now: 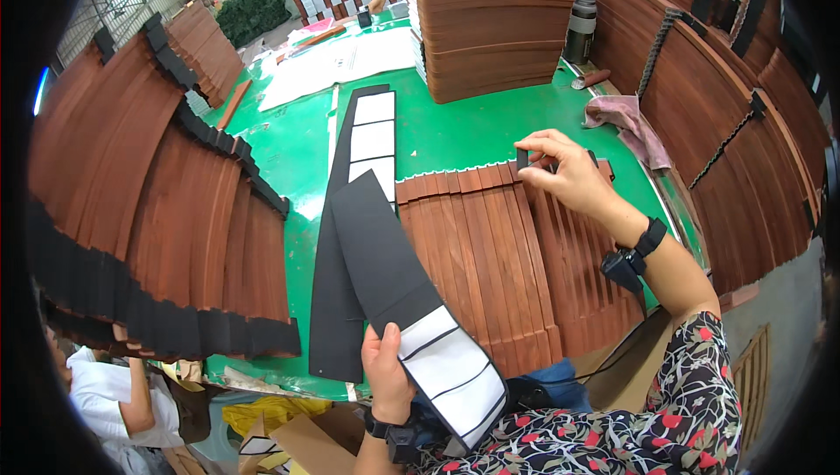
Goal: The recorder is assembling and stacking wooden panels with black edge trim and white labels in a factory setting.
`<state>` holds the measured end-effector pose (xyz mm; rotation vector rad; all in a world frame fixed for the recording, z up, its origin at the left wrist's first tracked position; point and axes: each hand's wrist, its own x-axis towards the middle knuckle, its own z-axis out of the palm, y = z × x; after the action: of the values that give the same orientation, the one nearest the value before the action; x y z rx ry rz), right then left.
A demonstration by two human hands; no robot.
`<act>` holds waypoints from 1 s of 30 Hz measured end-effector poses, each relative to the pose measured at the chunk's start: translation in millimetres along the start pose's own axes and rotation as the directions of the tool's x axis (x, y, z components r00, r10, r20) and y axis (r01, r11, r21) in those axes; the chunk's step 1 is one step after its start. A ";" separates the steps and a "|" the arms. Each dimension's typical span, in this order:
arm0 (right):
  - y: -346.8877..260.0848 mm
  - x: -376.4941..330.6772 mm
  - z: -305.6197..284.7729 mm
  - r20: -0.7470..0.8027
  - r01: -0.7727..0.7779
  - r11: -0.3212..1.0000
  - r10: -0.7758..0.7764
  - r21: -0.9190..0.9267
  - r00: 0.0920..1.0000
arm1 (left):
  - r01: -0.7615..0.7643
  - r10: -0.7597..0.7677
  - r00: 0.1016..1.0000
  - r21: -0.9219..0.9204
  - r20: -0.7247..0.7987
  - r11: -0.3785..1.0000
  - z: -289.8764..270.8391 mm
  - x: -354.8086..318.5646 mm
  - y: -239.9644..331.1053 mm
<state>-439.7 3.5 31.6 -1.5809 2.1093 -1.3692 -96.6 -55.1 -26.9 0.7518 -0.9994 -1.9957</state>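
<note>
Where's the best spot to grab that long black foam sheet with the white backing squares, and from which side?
Probably at its near end, from the person's left edge, where the left hand already pinches the black foam sheet. That end lifts off the green table with its edge free; the far end lies flat beside the wooden slats. The right hand holds a small black piece.

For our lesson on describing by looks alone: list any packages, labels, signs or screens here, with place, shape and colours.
Label sheet: left hand, long black strip, white rectangles.
Second label sheet: flat on green table, black, white rectangles.
Small label piece: right hand, black, rectangular.
Cardboard box: bottom edge, brown.
No screens or signs.
</note>
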 end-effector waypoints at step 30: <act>4.8 1.9 1.2 0.187 0.046 0.977 -0.006 -0.209 0.982 | 0.138 -0.136 0.990 -0.168 0.019 0.976 -23.3 3.4 -9.9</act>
<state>-442.9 1.4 28.0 -1.7442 2.1865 -0.9857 -84.3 -63.0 -47.9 0.7376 -0.7883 -2.1720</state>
